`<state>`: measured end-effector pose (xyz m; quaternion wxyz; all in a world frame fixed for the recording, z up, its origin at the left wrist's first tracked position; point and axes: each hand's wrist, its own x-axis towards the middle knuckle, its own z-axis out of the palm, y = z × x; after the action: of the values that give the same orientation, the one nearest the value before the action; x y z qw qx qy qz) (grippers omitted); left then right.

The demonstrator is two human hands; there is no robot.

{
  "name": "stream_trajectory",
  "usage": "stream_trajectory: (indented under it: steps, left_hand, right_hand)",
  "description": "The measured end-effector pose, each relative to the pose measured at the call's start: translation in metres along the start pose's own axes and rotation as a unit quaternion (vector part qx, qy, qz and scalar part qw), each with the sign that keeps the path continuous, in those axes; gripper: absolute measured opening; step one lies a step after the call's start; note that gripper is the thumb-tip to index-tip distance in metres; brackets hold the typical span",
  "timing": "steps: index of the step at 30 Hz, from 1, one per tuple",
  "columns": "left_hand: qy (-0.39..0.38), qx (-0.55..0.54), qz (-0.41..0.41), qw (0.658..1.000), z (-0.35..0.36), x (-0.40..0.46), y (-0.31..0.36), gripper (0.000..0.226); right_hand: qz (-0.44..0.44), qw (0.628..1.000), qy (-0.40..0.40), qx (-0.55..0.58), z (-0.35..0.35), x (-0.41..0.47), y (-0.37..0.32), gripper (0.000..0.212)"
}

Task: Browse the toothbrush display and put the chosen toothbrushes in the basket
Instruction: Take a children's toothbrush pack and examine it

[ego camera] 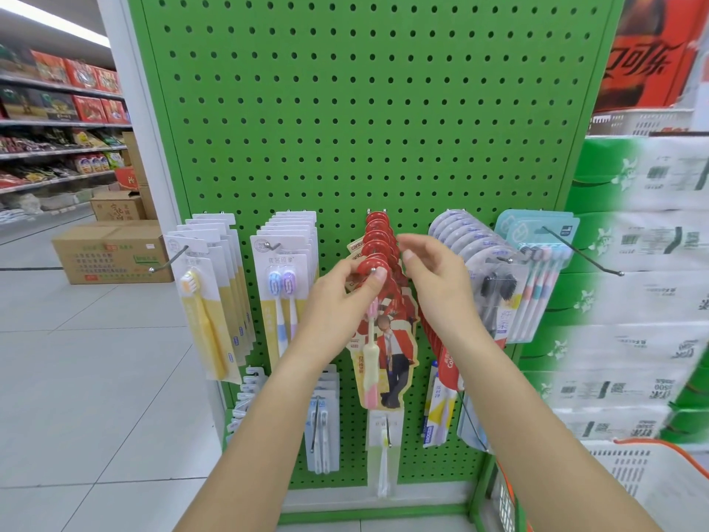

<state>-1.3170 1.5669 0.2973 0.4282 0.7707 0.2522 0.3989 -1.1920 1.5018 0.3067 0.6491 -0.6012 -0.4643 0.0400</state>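
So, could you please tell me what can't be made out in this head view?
- Basket: cut off by the right and bottom edges; its contents are out of sight.
- Red toothbrush packs: the left hand and right hand cover parts of them.
- Tissue packs: blurred, print unreadable.
- Lower toothbrush packs: partly behind the forearms.

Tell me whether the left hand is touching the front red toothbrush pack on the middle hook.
Touching. The head view shows the left hand pinching the round top of the front red toothbrush pack, thumb on its face beside the hook tip.
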Motion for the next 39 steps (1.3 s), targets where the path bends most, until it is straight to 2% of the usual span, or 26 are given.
stream_trajectory:
  steps: [4,12,18,25,32,39]
  left_hand:
    - [-0.018,-0.005,-0.012,1.0,0.0,0.002,-0.001,0.015]
    - [-0.02,-0.025,-0.018,0.999,0.001,0.004,-0.001,0.01]
    - [-0.017,0.005,0.001,1.0,-0.001,0.001,0.001,0.011]
    - [-0.015,0.015,0.004,1.0,-0.001,0.001,0.0,0.011]
    - [-0.013,0.036,-0.005,0.999,0.0,0.001,0.003,0.016]
    - [-0.017,0.036,-0.034,0.999,0.002,-0.002,0.005,0.029]
  right_hand:
    - [-0.011,0.996,-0.02,-0.083,0.008,0.021,-0.005,0.024]
    - [0.017,0.994,-0.046,-0.1,0.011,0.034,0.003,0.006]
    - [0.04,0.996,-0.05,-0.061,0.011,0.032,0.001,0.009]
    - [-0.012,0.989,0.005,-0.149,0.011,0.023,-0.008,0.006]
    - [-0.08,0.961,0.037,-0.262,0.005,0.006,-0.015,0.009]
    - [-0.079,0.954,0.081,-0.278,-0.014,-0.021,-0.025,0.014]
